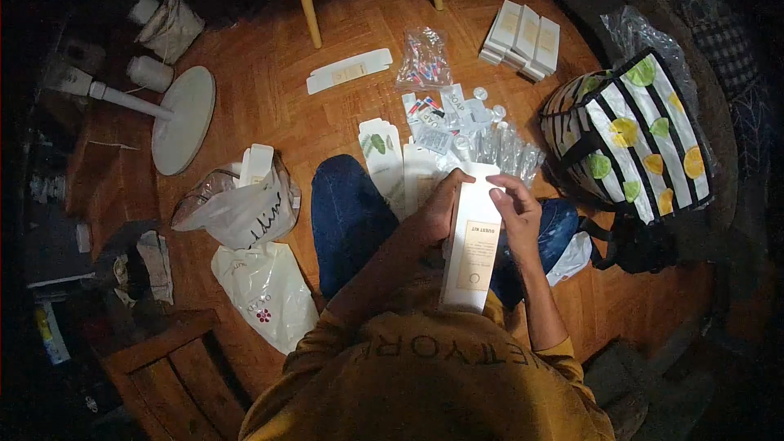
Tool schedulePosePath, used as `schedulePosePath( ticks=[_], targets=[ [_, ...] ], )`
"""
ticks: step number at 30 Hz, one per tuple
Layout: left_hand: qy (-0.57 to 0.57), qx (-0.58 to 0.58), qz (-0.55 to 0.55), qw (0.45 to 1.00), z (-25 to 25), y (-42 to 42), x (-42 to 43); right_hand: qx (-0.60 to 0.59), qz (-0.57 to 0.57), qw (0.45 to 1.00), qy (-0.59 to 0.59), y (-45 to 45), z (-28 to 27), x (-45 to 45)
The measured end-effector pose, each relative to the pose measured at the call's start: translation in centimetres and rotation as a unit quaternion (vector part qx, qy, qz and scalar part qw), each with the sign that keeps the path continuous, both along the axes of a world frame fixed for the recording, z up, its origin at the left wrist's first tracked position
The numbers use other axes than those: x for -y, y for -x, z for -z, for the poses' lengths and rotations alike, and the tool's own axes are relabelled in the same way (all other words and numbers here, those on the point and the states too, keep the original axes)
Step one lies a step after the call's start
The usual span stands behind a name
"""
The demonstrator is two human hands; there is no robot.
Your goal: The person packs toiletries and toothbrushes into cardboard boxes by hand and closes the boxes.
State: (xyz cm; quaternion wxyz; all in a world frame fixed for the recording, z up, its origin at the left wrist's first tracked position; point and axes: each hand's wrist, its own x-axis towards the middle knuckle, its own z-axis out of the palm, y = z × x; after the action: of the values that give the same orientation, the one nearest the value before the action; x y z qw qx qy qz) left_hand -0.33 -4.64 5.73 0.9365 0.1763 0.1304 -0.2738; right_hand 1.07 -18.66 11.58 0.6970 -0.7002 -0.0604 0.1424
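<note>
A long white box (472,237) with a beige "GUEST KIT" label stands in front of my torso, its top end toward the floor items. My left hand (439,206) grips its left side near that top end. At the upper right edge, my right hand (517,206) has its thumb and fingers pressed on the box. Just beyond the hands lie flat white cartons (381,155), soap packets (452,100), small round containers and clear-wrapped items (508,149). A clear bag of small colourful tubes (424,59) lies farther out.
Stacked white boxes (523,37) sit at the upper right, near a striped fruit-print bag (633,135). Another flat carton (349,71) lies on the wooden floor. Plastic bags (263,294) are at left, beside a round white stand base (184,121). Chair legs (306,0) stand at the top.
</note>
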Motion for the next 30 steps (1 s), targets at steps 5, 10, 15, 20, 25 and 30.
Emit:
schedulePosePath(
  ticks=[5, 10, 15, 20, 25, 30],
  targets=[
    [0.034, -0.006, 0.064, 0.997, -2.6, 0.6, -0.1, -0.019, -0.017, 0.999, -0.045, -0.7, 0.1, 1.1],
    [0.109, 0.09, 0.038, 0.989, -2.3, 2.7, 1.4, -0.021, -0.035, 0.995, -0.095, -0.9, -1.3, 1.3],
    [0.051, 0.113, 0.055, 0.991, -3.7, 3.7, 2.4, -0.005, -0.134, 0.99, -0.04, -2.5, -2.2, 3.4],
    [-0.034, 0.181, 0.063, 0.981, -6.3, 2.0, 2.2, -0.013, -0.194, 0.981, -0.002, -4.2, -8.1, 2.3],
    [-0.117, 0.282, 0.041, 0.951, -9.1, 1.3, 1.0, 0.072, -0.281, 0.955, 0.068, -5.7, -10.3, 2.2],
    [-0.147, 0.275, 0.056, 0.949, -8.9, 1.3, 0.5, 0.05, -0.291, 0.952, 0.076, -6.0, -10.5, 1.8]
  ],
)
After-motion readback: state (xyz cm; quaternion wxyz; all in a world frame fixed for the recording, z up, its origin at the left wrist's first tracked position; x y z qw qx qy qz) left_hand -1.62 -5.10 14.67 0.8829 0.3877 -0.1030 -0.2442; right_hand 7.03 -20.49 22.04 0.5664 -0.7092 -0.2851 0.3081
